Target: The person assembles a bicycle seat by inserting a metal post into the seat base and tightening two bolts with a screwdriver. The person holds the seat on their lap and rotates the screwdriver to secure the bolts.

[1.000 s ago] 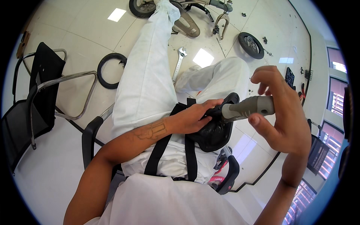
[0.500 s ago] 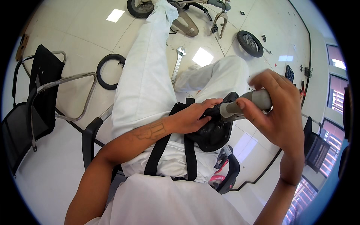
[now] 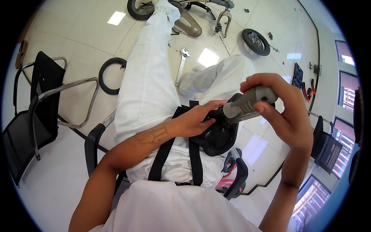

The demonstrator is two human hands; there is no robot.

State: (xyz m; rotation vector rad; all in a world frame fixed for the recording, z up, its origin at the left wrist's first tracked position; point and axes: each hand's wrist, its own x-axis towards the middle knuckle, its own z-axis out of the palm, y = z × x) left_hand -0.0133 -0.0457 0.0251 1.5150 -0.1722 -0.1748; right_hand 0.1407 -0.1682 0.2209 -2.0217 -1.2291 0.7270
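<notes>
A glossy black bike saddle [image 3: 216, 136], its hollow underside facing up, lies over my lap. My left hand [image 3: 197, 120] grips its far-left edge, fingers and thumb curled on the black part. A screwdriver [image 3: 247, 103] with a thick two-tone grey handle leans over the saddle; its tip is hidden in or behind the black parts. My right hand [image 3: 284, 110] pinches the handle's butt end between the thumb and the bent fingers.
An adjustable wrench [image 3: 182, 65] lies on the tiled floor between my legs. Beyond are a small wheel [image 3: 256, 41], a partly dismantled bike [image 3: 187, 19], and a loose black tyre [image 3: 102, 79]. Chairs [image 3: 36, 112] stand at the left; pliers [image 3: 308, 91] lie at the right.
My right hand has turned about the screwdriver handle, its fingers swinging left and closing over the end. The handle tilts a little more upright. My left hand keeps its hold on the saddle.
</notes>
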